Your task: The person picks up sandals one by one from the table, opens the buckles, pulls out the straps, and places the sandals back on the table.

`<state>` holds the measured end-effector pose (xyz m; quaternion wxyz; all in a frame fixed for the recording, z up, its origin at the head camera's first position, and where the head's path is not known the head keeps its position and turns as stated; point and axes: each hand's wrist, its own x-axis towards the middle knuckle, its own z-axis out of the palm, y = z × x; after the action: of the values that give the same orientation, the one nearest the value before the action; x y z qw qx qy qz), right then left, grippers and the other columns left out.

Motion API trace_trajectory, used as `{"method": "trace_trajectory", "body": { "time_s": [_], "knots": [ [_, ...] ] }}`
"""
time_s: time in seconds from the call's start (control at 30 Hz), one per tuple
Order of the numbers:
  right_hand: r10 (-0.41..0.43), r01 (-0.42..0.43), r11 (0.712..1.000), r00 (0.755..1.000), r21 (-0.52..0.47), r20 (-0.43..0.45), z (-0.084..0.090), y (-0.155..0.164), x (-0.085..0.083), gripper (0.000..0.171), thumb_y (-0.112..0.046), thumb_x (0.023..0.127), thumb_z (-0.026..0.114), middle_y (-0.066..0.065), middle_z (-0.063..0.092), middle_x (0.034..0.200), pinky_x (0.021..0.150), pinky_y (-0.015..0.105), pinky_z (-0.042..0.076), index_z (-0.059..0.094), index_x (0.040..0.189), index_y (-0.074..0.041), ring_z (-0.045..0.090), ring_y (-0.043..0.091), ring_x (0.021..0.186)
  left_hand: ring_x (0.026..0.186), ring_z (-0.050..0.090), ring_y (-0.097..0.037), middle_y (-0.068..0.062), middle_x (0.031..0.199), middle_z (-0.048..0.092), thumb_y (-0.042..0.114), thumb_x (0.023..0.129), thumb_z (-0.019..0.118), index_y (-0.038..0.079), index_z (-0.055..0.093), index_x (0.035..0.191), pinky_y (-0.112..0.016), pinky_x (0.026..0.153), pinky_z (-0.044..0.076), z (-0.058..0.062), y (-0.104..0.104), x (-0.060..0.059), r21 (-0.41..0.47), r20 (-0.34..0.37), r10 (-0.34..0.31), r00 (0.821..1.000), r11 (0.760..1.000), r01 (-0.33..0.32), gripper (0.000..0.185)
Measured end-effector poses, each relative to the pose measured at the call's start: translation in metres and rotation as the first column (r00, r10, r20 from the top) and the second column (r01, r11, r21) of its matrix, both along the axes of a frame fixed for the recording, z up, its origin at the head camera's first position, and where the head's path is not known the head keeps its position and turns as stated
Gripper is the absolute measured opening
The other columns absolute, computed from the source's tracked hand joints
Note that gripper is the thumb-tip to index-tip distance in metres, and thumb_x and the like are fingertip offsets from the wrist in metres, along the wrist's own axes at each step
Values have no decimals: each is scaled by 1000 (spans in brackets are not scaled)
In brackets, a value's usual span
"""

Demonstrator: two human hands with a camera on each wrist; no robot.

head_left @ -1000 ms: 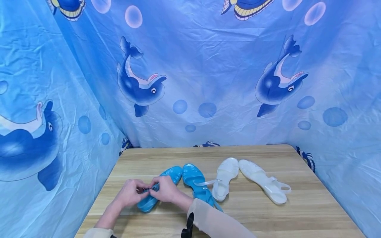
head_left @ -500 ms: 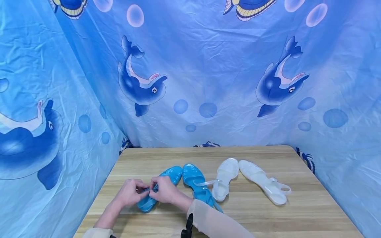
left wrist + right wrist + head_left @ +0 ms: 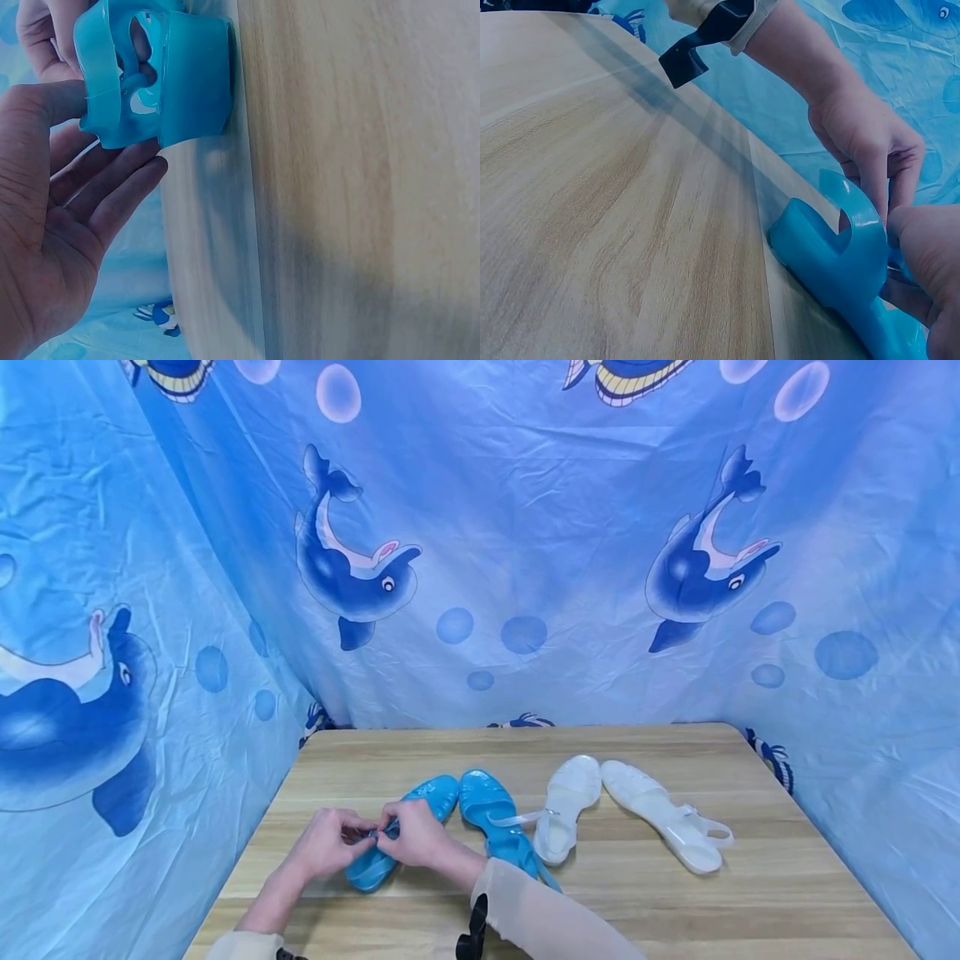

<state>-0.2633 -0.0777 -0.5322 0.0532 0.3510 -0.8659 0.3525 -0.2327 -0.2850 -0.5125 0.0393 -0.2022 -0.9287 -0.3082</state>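
A blue jelly sandal (image 3: 429, 795) lies on the wooden table (image 3: 675, 910) at the front left. Both hands meet at its ankle strap (image 3: 105, 71). My left hand (image 3: 358, 837) pinches the strap from the left, thumb on it and the other fingers loosely spread beneath (image 3: 112, 187). My right hand (image 3: 390, 829) pinches the same strap from the right, and its thumb (image 3: 930, 251) shows beside the sandal's heel (image 3: 829, 259). The buckle itself is hidden by the fingers. The second blue sandal (image 3: 489, 802) lies just to the right, partly under my right forearm.
Two translucent white sandals (image 3: 567, 797) (image 3: 660, 814) lie to the right of the blue pair. A loose white strap (image 3: 517, 819) crosses onto the second blue sandal. A blue dolphin-print cloth (image 3: 525, 543) hangs behind and on both sides of the table.
Both hands stay at the strap of the left blue sandal, with only small shifts of the fingers. The sandals have not moved.
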Motion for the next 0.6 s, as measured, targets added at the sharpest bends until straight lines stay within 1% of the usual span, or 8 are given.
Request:
{"method": "trace_trajectory", "body": {
  "time_s": [0.13, 0.2, 0.3, 0.43, 0.6],
  "knots": [
    [-3, 3, 1000, 1000, -3, 13, -1, 0, 0, 4, -23, 98, 78, -10, 78, 94, 67, 6, 46, 77, 98, -19, 59, -10, 75, 73, 67, 4, 4, 88, 80, 15, 88, 84, 8, 85, 106, -22, 68, 60, 1, 1, 0, -12, -4, 6, 1000, 1000, -6, 19],
    [-7, 7, 1000, 1000, 2, 21, 0, 0, 1, 5, -24, 97, 79, -11, 79, 96, 67, 6, 46, 77, 99, -19, 59, -10, 75, 73, 67, 4, 4, 87, 80, 14, 88, 84, 8, 85, 105, -22, 68, 59, 0, 1, 0, -14, -7, 6, 1000, 1000, -6, 19],
    [-15, 15, 1000, 999, 8, 30, 0, -1, 2, 5, -23, 96, 80, -12, 77, 91, 61, 8, 44, 76, 95, -20, 56, -8, 68, 74, 68, 3, 3, 88, 80, 14, 89, 83, 8, 85, 105, -21, 69, 59, 0, 0, 1, -16, -6, -2, 1000, 1000, 2, 18],
    [-13, 13, 1000, 1000, 8, 29, 1, -2, 2, 11, -20, 94, 81, -15, 70, 80, 54, 11, 40, 72, 88, -21, 48, -7, 59, 77, 70, 3, 3, 91, 81, 13, 91, 82, 9, 85, 106, -21, 70, 59, 0, -1, 1, -20, -9, -12, 1000, 1000, 11, 17],
    [-1, 1, 1000, 999, 0, 36, 1, -1, 0, 16, -18, 93, 80, -16, 63, 74, 53, 11, 39, 68, 84, -21, 47, -5, 58, 78, 70, 2, 2, 92, 81, 12, 91, 81, 9, 85, 108, -21, 71, 60, 2, -1, 1, -20, -5, -10, 1000, 1000, 10, 18]
  ]
}}
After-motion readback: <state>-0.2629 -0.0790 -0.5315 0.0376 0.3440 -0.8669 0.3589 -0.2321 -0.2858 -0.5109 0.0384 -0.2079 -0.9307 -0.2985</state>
